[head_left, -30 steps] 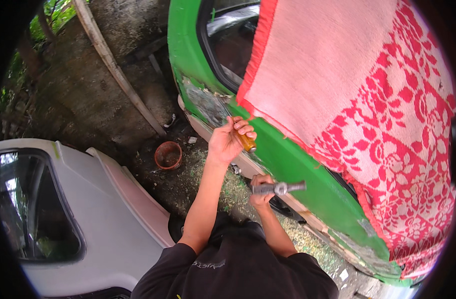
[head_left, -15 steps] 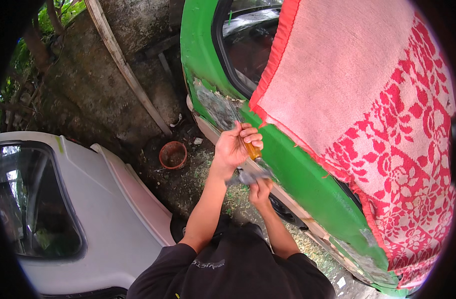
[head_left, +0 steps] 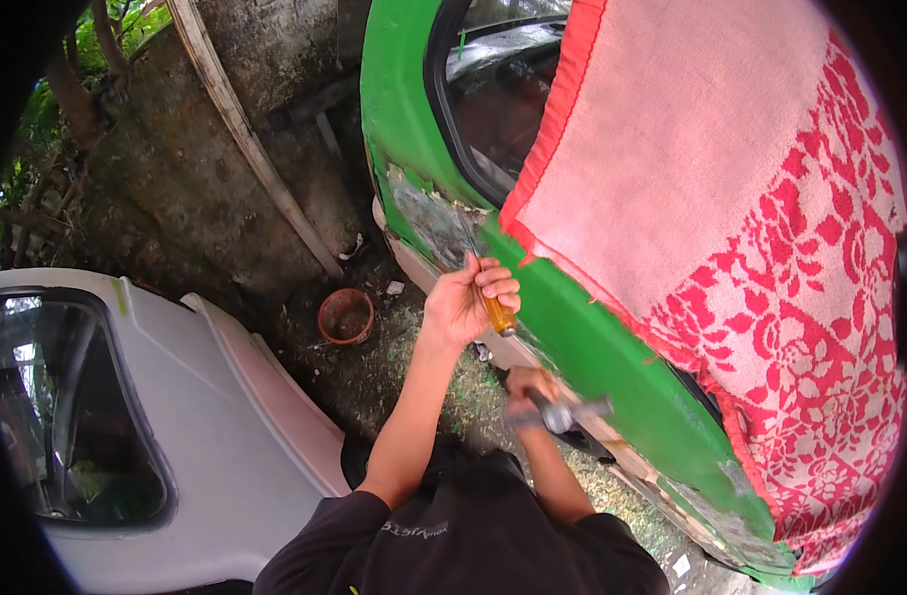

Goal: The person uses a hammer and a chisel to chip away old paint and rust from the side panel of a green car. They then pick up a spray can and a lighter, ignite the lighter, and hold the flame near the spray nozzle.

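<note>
My left hand (head_left: 465,302) is wrapped round the amber handle of a screwdriver (head_left: 499,315). Its thin shaft points up and away to the bare, scraped patch (head_left: 435,223) on the green car body (head_left: 582,327). Whether the tip touches the metal is too fine to tell. Lower and to the right, my right hand (head_left: 529,389) grips a hammer (head_left: 564,413), whose grey metal head is blurred by motion. A gap separates the hammer head from the screwdriver's butt.
A pink and red flowered blanket (head_left: 711,188) covers the green car's upper part. At left stands a white car (head_left: 205,397). An orange-brown bucket (head_left: 346,315) sits on the littered ground between them, near a long wooden strip (head_left: 250,139) leaning by the wall.
My right hand has drawn the hammer down and to the right, away from the screwdriver's butt. My left hand and the screwdriver stay nearly in place.
</note>
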### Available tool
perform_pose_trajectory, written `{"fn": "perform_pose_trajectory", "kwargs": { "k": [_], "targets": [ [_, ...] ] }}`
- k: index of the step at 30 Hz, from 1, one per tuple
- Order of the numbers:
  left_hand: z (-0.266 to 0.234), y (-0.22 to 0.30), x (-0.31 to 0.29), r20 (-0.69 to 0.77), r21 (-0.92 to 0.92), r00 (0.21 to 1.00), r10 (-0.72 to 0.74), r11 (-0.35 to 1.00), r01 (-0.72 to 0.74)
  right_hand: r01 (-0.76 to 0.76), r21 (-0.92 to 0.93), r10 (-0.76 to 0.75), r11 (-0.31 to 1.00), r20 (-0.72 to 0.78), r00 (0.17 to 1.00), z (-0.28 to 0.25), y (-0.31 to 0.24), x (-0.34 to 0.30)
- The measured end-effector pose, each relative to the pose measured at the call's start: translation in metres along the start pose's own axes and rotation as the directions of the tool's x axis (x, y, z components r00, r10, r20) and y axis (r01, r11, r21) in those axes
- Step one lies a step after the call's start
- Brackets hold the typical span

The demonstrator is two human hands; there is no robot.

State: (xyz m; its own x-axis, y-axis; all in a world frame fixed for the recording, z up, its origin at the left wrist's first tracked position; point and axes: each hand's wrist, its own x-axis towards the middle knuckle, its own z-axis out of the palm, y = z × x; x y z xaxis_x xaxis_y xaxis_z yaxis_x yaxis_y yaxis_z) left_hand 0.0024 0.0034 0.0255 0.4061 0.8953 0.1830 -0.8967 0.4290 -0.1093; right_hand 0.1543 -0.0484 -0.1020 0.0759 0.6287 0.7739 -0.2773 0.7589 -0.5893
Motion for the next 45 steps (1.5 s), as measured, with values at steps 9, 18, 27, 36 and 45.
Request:
{"fn": "perform_pose_trajectory", "kwargs": {
  "k": [9, 18, 27, 36, 45],
  "targets": [
    [0.003, -0.001, 0.0, -0.011, 0.006, 0.999, 0.049, 0.999, -0.049, -0.049, -0.048, 0.051, 0.998, 0.024, 0.998, -0.003, -0.003, -0.008],
    [-0.005, -0.002, 0.003, 0.006, 0.017, 1.0, 0.029, 0.999, -0.029, -0.217, 0.087, 0.219, 0.972, -0.015, 0.976, 0.002, -0.004, -0.01],
    [-0.008, -0.005, 0.007, 0.013, 0.047, 0.999, 0.05, 0.998, -0.05, -0.228, -0.112, 0.203, 0.967, -0.196, 0.959, 0.001, 0.01, -0.029],
    [-0.004, -0.007, 0.009, -0.022, 0.075, 0.995, 0.1, 0.992, -0.098, -0.088, 0.17, 0.128, 0.982, -0.243, 0.962, 0.019, -0.005, 0.002],
    [-0.016, -0.007, 0.016, 0.037, 0.084, 0.994, 0.101, 0.991, -0.104, -0.149, -0.027, 0.141, 0.989, -0.187, 0.972, 0.003, 0.002, -0.01]
  ]
}}
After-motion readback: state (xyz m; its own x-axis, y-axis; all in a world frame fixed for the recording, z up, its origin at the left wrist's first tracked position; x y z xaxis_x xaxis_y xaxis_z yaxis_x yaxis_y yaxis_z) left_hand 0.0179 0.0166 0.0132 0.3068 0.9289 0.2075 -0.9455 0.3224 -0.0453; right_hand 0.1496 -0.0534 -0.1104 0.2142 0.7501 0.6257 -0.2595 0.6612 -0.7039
